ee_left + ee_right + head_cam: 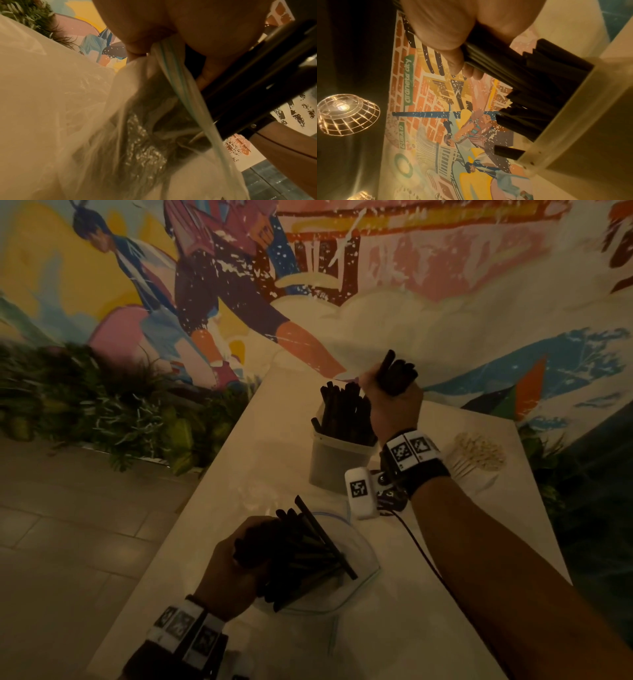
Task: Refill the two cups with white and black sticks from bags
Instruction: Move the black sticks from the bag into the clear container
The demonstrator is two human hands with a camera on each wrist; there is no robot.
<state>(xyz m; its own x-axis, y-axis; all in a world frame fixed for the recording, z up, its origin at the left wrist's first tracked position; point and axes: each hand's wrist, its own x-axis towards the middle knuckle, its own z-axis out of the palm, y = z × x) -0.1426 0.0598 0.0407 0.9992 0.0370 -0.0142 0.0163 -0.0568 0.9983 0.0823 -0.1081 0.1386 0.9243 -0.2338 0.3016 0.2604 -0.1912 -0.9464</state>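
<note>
A translucent cup [337, 463] stands mid-table, packed with black sticks [346, 416]. My right hand [394, 395] grips a bundle of black sticks [397, 374] just above the cup's far right rim; in the right wrist view that bundle [496, 65] slants down into the cup [573, 121]. My left hand [239, 563] grips the rim of a clear zip bag [359, 573] lying near the front of the table, with black sticks [308, 556] poking out of it. The left wrist view shows fingers [135, 40] pinching the bag's plastic [171, 65]. White sticks [479, 455] lie in a pile at the right.
The white table [239, 474] runs away from me, its left edge dropping to a tiled floor [68, 535]. Plants [102, 405] and a painted mural wall [411, 302] stand behind it. A wrist-camera cable [421, 553] trails along my right forearm.
</note>
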